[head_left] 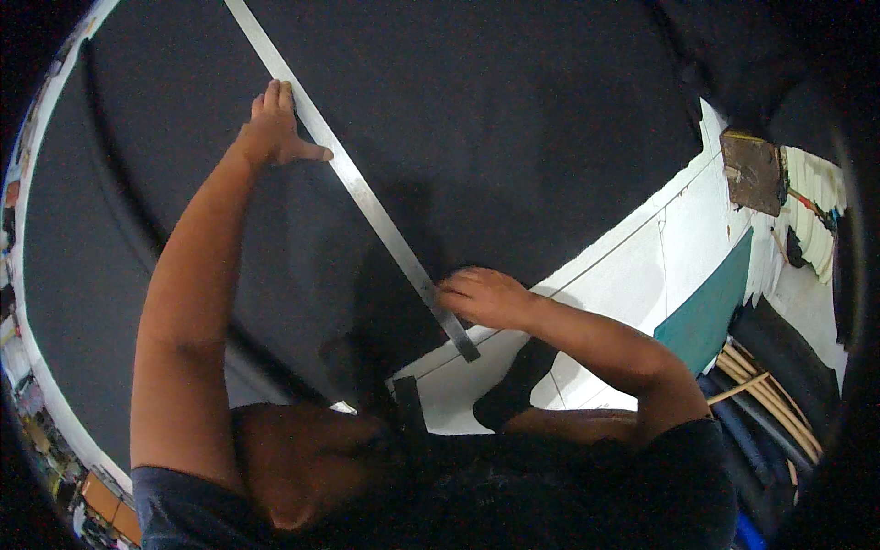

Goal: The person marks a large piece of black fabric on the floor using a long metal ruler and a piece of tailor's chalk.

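A long metal straightedge (367, 197) lies slantwise across a wide sheet of black fabric (513, 119), its near end reaching past the fabric's edge onto a white table (596, 302). My left hand (273, 131) rests against the upper part of the straightedge, thumb and fingers apart, with the thumb tip on the metal. Lower down, my right hand (486, 296) is at the right side of the straightedge near its end, fingers bent and close together. Whatever those fingers may pinch is hidden beneath them.
A green mat (706, 298) lies on the table's right side, with a brown block-like object (753, 172) beyond it. Thin wooden sticks (770, 403) and dark rolls sit at the lower right. Along the left rim, assorted items (37, 403) lie past the table's white edge.
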{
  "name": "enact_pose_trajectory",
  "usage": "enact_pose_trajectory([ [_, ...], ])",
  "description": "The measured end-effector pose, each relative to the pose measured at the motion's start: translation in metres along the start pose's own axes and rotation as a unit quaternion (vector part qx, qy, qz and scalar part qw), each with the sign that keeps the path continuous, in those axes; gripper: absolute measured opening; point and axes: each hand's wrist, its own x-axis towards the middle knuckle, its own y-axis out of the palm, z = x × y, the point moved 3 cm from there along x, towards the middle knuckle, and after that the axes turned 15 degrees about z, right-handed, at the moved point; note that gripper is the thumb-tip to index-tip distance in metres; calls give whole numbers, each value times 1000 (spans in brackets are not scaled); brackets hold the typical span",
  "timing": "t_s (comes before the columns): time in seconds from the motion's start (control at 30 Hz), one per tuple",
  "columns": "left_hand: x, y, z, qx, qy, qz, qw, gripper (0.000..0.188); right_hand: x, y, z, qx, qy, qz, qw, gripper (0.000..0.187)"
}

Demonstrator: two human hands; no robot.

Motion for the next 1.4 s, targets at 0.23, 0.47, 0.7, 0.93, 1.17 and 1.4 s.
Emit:
enact_pose_trajectory([
  [0.23, -7, -8, -8, -29, -13, 8, 999, 151, 109, -78, -52, -42, 4, -109, 993, 21],
  [0.47, -15, -11, -6, -27, -35, 22, 999, 148, 174, -120, -77, -51, 66, -122, 989, 15],
  [0.7, -19, -15, -12, -15, -38, 34, 999, 150, 108, -78, -51, -54, -34, -107, 992, 19],
  [0.93, -16, -20, -15, -6, -44, 37, 998, 146, 209, -152, -99, -81, 9, -185, 979, 14],
  [1.17, -19, -16, -7, -31, -32, 37, 998, 143, 289, -205, -128, -59, 38, -217, 974, 14],
  [1.4, -12, -18, -12, -28, -18, 63, 997, 144, 341, -255, -156, -50, 62, -253, 964, 15],
])
